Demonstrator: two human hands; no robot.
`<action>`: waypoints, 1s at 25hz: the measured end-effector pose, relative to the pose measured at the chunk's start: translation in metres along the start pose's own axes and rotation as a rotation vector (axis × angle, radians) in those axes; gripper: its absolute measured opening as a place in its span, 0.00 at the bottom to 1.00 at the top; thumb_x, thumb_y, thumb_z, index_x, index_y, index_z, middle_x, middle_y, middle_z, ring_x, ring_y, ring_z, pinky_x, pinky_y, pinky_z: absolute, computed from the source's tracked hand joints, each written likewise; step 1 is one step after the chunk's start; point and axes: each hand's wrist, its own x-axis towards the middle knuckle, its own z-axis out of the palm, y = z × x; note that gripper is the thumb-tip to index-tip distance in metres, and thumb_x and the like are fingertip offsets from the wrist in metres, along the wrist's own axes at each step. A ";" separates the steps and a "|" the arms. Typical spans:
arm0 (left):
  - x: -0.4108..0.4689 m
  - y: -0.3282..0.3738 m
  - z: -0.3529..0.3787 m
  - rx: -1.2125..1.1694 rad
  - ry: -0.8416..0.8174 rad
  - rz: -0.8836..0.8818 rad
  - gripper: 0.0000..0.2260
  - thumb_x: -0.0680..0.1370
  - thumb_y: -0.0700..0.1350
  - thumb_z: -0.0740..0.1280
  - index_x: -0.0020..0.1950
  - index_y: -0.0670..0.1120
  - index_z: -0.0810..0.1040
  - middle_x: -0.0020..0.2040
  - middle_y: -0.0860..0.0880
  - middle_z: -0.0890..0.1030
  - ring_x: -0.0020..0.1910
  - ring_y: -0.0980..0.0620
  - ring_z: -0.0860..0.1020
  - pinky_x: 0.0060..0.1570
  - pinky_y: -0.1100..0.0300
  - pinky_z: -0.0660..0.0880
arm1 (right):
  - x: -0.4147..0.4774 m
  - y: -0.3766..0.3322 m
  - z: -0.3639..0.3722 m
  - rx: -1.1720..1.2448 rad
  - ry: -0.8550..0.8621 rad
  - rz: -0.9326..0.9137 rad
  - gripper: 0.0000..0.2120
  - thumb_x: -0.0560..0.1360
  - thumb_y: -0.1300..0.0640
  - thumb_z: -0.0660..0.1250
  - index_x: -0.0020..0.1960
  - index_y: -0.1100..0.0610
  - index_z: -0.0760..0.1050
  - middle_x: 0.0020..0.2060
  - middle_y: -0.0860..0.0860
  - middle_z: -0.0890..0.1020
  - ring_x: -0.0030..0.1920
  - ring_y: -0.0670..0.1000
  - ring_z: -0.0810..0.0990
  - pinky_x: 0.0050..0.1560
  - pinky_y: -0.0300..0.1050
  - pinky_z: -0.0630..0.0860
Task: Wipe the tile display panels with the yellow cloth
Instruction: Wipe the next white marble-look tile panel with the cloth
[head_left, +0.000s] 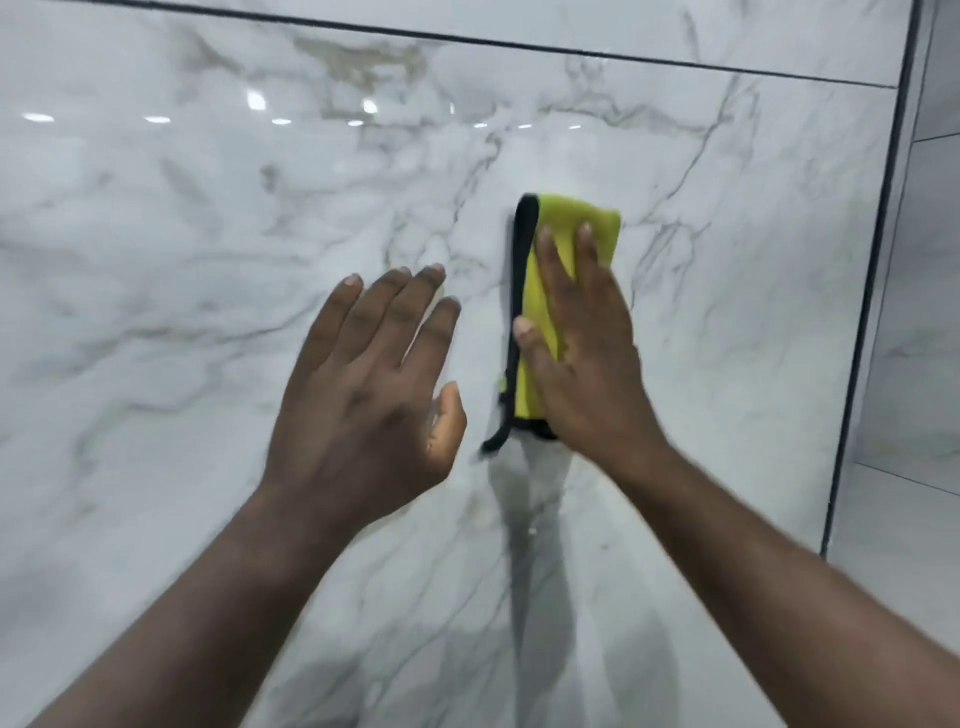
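Right hand (587, 358) flat over yellow cloth (597, 221)

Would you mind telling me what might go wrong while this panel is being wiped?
The right hand presses the yellow cloth with flat fingers, not gripping, so it may slip down the glossy panel. The cloth's loose black trim dangles and could drag. The left hand hovers close and might leave fingerprints.

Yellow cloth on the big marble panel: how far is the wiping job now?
Done: unclear; the marble panel shines all over, with no wipe marks showing. In hand: the right hand presses the folded yellow cloth flat on it, right of centre; the left hand is open beside. Left: probably the panel above and the right panels.
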 end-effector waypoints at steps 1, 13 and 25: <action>-0.003 0.007 0.007 0.009 -0.035 -0.029 0.29 0.79 0.50 0.68 0.78 0.39 0.75 0.83 0.41 0.69 0.82 0.37 0.67 0.83 0.36 0.58 | 0.017 0.026 -0.004 -0.010 0.042 -0.012 0.31 0.86 0.47 0.57 0.86 0.49 0.50 0.85 0.50 0.45 0.85 0.51 0.44 0.84 0.48 0.45; -0.019 0.014 0.030 0.170 -0.034 0.012 0.32 0.82 0.55 0.63 0.82 0.39 0.70 0.86 0.41 0.61 0.85 0.33 0.58 0.81 0.27 0.54 | 0.020 0.046 -0.007 0.070 -0.011 -0.142 0.28 0.89 0.55 0.58 0.86 0.55 0.53 0.84 0.48 0.43 0.84 0.49 0.38 0.84 0.59 0.41; -0.019 0.014 0.025 0.142 -0.081 0.011 0.32 0.81 0.49 0.62 0.84 0.39 0.65 0.88 0.40 0.57 0.87 0.34 0.53 0.83 0.30 0.49 | 0.029 0.044 0.004 0.114 0.181 0.139 0.29 0.88 0.53 0.59 0.86 0.53 0.53 0.84 0.47 0.47 0.85 0.51 0.45 0.84 0.58 0.47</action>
